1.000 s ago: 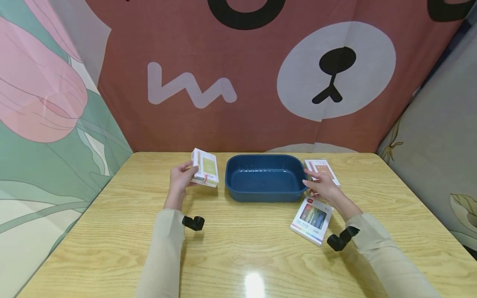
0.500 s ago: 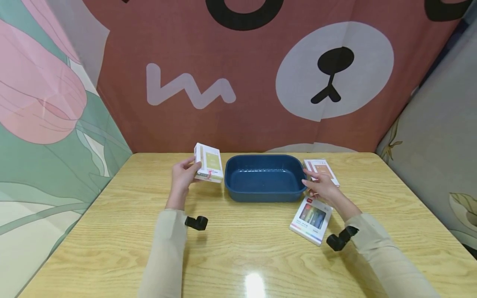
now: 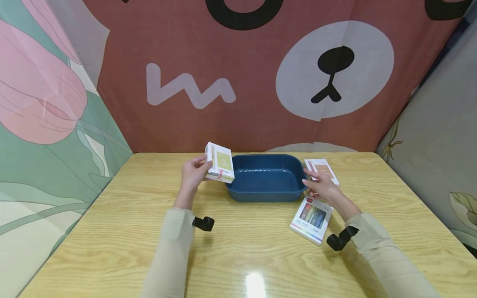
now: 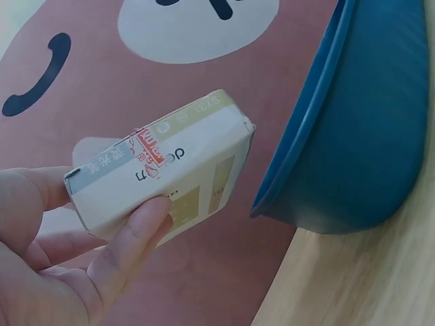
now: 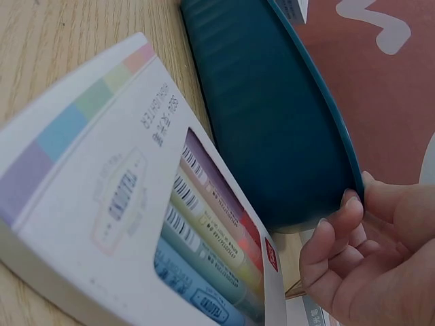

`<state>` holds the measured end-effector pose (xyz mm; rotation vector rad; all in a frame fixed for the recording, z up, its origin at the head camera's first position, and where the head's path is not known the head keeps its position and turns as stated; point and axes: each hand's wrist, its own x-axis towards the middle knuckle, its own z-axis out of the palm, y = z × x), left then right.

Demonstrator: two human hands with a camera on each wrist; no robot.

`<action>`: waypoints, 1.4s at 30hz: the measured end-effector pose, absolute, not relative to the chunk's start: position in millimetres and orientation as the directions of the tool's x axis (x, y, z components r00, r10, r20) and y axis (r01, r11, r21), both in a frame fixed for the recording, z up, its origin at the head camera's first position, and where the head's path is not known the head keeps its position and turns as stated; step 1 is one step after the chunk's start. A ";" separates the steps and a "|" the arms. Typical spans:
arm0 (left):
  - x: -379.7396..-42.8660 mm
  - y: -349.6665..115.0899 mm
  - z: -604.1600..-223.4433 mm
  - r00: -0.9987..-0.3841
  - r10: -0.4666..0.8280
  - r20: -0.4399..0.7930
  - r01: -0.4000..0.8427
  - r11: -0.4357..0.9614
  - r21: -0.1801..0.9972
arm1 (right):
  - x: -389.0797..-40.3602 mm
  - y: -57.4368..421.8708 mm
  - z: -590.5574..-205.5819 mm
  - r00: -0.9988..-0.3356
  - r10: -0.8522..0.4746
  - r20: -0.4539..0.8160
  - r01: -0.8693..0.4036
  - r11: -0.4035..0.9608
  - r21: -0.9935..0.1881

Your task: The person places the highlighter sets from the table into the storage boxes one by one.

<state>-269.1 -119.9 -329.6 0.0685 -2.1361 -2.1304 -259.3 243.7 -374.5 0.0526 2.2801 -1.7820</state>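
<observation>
In the head view my left hand [image 3: 193, 178] grips a white highlighter box [image 3: 220, 163] with a yellow-green panel. The box is raised off the table and tilted, its right edge overlapping the left rim of a blue basin [image 3: 266, 197]. The left wrist view has the thumb on one face of the box [image 4: 163, 163] and fingers on its other side, with a gap between box and basin [image 4: 360, 136]. At the basin's right end, my right hand [image 3: 324, 188] pinches the rim between thumb and fingers, as the right wrist view also shows. No contents are visible in the basin.
A white box of highlighters [image 3: 311, 220] with a clear window lies on the wooden table [image 3: 238, 244], below my right hand. Another white box with an orange panel [image 3: 326, 169] lies right of the basin, partly behind that hand. A reddish printed cloth [image 3: 253, 103] hangs behind the table.
My left hand has moved right and slightly up with its highlighter box, from beside the basin to its left rim. The right hand has stayed on the basin rim.
</observation>
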 end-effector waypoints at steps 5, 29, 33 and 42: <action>-269.0 -113.8 -330.9 -0.994 -0.099 0.048 0.045 0.034 0.998 | -259.0 243.1 -374.0 -0.968 -0.123 -0.217 0.182 0.246 -0.952; -278.8 -92.3 -341.4 -0.997 -0.073 0.020 0.003 0.223 0.975 | -259.2 242.9 -374.9 -0.970 -0.119 -0.213 0.177 0.261 -0.949; -281.1 -89.0 -343.0 -0.998 -0.063 0.019 0.002 0.256 0.967 | -259.4 243.4 -374.6 -0.969 -0.114 -0.220 0.183 0.270 -0.945; -282.6 -79.8 -344.9 -0.999 -0.052 0.012 -0.005 0.312 0.950 | -258.9 242.9 -373.2 -0.966 -0.113 -0.231 0.189 0.296 -0.936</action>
